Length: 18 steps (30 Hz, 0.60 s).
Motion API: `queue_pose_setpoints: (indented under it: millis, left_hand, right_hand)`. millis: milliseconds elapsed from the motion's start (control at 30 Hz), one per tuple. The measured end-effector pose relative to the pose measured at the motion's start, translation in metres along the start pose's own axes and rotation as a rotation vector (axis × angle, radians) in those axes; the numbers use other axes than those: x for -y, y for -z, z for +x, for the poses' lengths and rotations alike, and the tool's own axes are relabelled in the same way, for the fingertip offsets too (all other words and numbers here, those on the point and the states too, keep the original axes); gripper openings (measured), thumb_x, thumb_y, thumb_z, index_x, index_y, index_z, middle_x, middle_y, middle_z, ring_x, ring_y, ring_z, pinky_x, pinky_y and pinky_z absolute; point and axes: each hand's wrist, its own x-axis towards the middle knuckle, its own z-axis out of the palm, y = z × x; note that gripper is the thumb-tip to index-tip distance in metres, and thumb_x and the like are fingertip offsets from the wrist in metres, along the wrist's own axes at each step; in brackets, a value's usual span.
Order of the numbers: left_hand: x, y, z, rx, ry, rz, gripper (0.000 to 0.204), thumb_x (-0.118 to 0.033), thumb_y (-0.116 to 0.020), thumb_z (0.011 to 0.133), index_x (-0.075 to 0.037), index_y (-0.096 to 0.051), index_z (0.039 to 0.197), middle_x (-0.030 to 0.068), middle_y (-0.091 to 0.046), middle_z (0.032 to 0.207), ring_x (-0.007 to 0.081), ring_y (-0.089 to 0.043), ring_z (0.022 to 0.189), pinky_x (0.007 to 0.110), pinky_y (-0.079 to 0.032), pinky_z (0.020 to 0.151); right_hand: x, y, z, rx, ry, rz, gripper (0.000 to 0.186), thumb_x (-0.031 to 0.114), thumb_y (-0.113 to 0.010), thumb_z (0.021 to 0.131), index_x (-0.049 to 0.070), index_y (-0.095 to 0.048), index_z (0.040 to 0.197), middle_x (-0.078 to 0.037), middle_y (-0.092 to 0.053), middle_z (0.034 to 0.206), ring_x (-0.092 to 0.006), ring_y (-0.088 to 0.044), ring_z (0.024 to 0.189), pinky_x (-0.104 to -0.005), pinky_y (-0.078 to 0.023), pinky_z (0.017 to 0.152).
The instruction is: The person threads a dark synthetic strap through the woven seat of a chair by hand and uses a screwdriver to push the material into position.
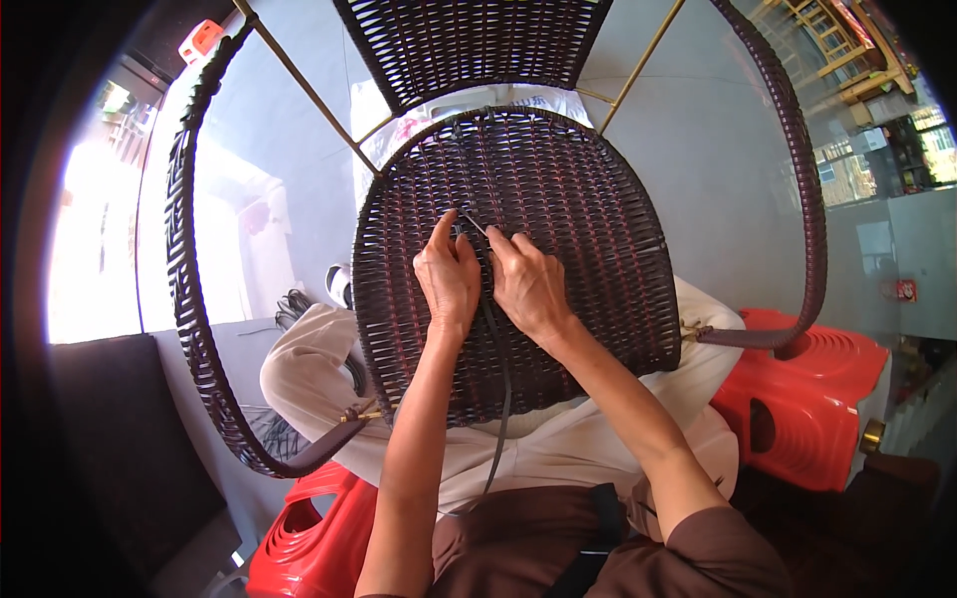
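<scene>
Remote view, I note: smooth, pale-grey floor [668,140]. On it: red plastic stool [825,399] near four o'clock; red moulded-plastic seat [334,546], seven; loose dark thin strands [277,439], eight; small orange-red plastic stool [199,36], ten.

The left forearm [412,448] and right forearm [628,409] are stretched forward. The left hand [448,282] is held palm-down with its index finger [442,231] extended; just beside it, the right hand [528,286] is curled into a pinch.

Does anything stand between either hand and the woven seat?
Nothing visible does. The left hand and the right hand, which pinches a thin tool, are at the woven seat; the left armrest and right armrest curve out to either side, clear of both hands.
</scene>
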Motion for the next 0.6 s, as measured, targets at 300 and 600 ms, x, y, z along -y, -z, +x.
queue_pose_setpoints:
  millis: [300, 600]
  left_hand:
    - [-0.001, -0.002, -0.003, -0.012, -0.037, -0.005, 0.035, -0.001, -0.051, 0.080, 0.003, -0.053, 0.115, 0.0211, -0.059, 0.065, 0.0266, -0.058, 0.052, 0.034, -0.045, 0.054]
    - [-0.001, -0.002, 0.000, -0.035, -0.051, 0.005, 0.031, 0.003, -0.050, 0.079, 0.004, -0.051, 0.110, 0.0181, -0.056, 0.059, 0.0228, -0.057, 0.049, 0.035, -0.045, 0.052]
  right_hand:
    - [-0.010, -0.016, -0.012, -0.187, 0.126, -0.061, 0.038, -0.005, -0.053, 0.074, -0.004, -0.055, 0.112, -0.012, -0.055, 0.076, -0.0232, -0.060, 0.053, -0.0292, -0.049, 0.044]
    - [-0.010, -0.015, -0.011, -0.217, 0.136, -0.002, 0.033, -0.002, -0.055, 0.078, -0.003, -0.056, 0.111, -0.012, -0.055, 0.076, -0.0224, -0.059, 0.051, -0.0296, -0.046, 0.042]
